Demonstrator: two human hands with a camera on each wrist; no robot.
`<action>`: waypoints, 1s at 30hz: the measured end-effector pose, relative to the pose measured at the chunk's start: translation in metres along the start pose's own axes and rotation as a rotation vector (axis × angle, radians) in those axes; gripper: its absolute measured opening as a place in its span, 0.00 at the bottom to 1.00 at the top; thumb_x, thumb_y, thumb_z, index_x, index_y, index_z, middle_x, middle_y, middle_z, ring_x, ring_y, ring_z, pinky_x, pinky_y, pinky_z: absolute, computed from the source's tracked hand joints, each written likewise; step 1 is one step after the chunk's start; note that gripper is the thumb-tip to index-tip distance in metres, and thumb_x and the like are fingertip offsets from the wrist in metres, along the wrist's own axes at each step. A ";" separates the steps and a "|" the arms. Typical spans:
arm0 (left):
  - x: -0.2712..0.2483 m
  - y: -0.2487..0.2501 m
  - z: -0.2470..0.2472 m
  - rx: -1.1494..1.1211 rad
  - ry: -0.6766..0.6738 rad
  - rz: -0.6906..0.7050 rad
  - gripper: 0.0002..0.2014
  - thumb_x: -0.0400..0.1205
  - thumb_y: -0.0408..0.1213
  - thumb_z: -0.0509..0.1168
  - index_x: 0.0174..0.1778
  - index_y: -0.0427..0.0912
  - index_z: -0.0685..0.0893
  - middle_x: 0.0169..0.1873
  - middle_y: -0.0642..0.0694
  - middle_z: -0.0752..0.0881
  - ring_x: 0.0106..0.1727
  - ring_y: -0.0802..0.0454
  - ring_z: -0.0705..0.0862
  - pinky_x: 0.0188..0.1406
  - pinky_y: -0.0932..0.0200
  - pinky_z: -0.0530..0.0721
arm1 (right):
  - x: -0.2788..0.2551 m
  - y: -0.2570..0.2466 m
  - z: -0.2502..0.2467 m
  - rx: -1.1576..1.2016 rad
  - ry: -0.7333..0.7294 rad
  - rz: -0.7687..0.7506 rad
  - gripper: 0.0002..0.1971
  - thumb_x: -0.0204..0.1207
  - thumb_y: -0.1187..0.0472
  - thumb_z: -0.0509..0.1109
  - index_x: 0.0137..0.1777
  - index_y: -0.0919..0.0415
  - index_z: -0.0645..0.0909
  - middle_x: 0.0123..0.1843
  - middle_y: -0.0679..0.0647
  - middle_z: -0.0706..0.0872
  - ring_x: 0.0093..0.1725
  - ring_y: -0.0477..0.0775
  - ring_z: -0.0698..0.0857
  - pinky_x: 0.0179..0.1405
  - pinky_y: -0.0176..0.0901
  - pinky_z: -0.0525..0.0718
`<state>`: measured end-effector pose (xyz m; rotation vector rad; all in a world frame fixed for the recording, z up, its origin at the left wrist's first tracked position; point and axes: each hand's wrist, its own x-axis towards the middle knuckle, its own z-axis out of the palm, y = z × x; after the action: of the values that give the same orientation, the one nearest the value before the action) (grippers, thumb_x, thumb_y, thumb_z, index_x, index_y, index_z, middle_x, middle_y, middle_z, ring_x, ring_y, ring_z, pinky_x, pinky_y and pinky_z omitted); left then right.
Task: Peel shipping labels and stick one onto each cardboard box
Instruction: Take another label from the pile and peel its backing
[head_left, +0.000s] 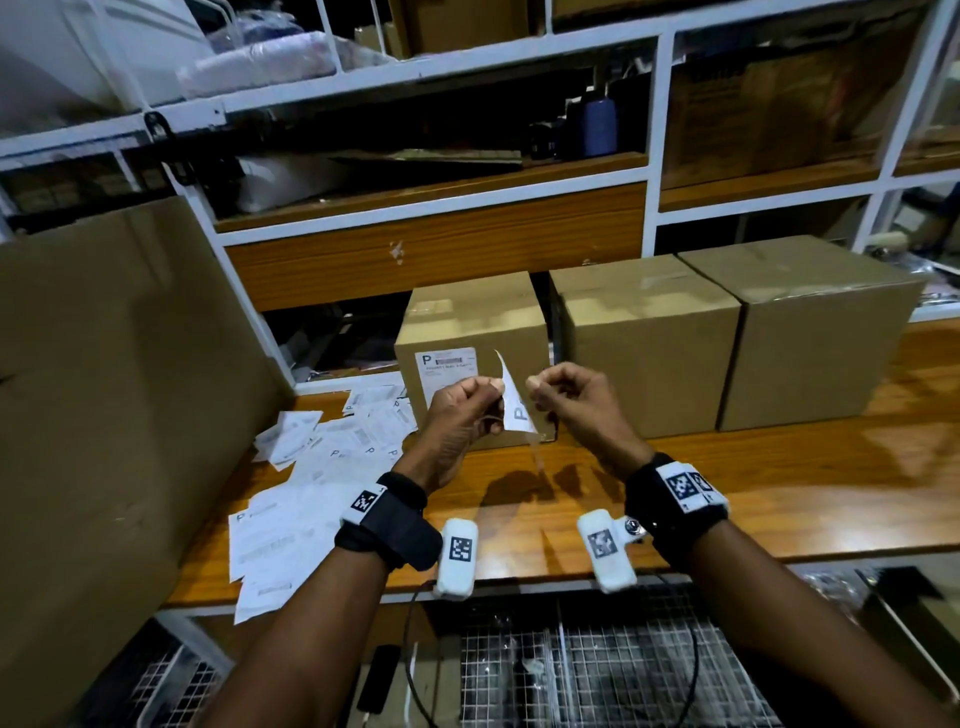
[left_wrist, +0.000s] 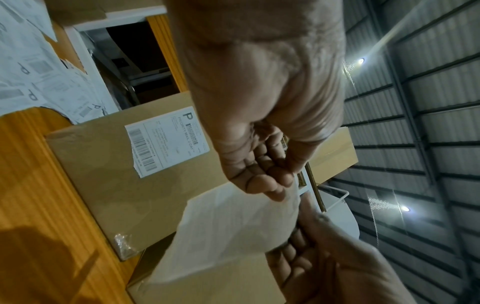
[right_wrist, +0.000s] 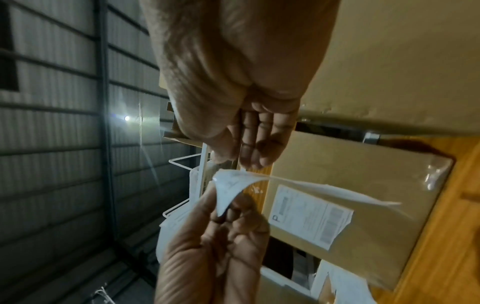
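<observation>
Above the wooden table, my left hand (head_left: 485, 387) pinches a white shipping label (head_left: 511, 405) between thumb and forefinger, the sheet curling upward. Just to its right, my right hand (head_left: 537, 387) pinches what looks like a thin clear backing film (head_left: 535, 452) hanging off the label. The wrist views show the same label (left_wrist: 228, 226) (right_wrist: 298, 187) held between both hands. Three cardboard boxes stand behind. The left box (head_left: 467, 317) carries a stuck label (head_left: 447, 374) on its front. The middle box (head_left: 649, 332) and right box (head_left: 821, 312) show bare fronts.
A loose pile of label sheets (head_left: 322, 467) lies on the table (head_left: 727, 493) to the left of my hands. A large cardboard panel (head_left: 104, 415) leans at the far left. White shelving (head_left: 436, 249) rises close behind the boxes. Wire mesh (head_left: 623, 665) sits below the table's front edge.
</observation>
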<state>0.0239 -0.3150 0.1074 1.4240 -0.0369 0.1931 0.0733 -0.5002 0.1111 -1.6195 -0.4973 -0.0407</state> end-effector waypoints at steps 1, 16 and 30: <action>0.000 -0.001 0.001 0.002 0.001 0.006 0.06 0.82 0.45 0.73 0.44 0.47 0.91 0.39 0.43 0.88 0.40 0.52 0.85 0.34 0.62 0.83 | 0.000 -0.003 0.003 0.082 -0.051 0.022 0.12 0.85 0.61 0.73 0.56 0.72 0.86 0.46 0.61 0.90 0.44 0.48 0.87 0.45 0.44 0.87; -0.004 -0.004 0.000 0.132 0.007 0.011 0.09 0.89 0.39 0.66 0.52 0.39 0.88 0.40 0.43 0.87 0.43 0.51 0.84 0.39 0.59 0.81 | 0.005 0.014 0.010 0.343 -0.190 0.103 0.09 0.75 0.66 0.81 0.52 0.70 0.90 0.44 0.59 0.95 0.43 0.51 0.93 0.43 0.41 0.91; 0.001 -0.014 -0.021 0.137 0.102 -0.085 0.11 0.92 0.43 0.55 0.58 0.41 0.79 0.54 0.39 0.84 0.56 0.45 0.83 0.47 0.54 0.85 | 0.019 0.029 -0.005 0.506 -0.080 0.395 0.20 0.81 0.66 0.68 0.25 0.55 0.81 0.28 0.49 0.80 0.24 0.41 0.81 0.22 0.34 0.77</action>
<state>0.0251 -0.2958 0.0905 1.5472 0.1232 0.2008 0.1016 -0.5007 0.0906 -1.1960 -0.2147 0.4162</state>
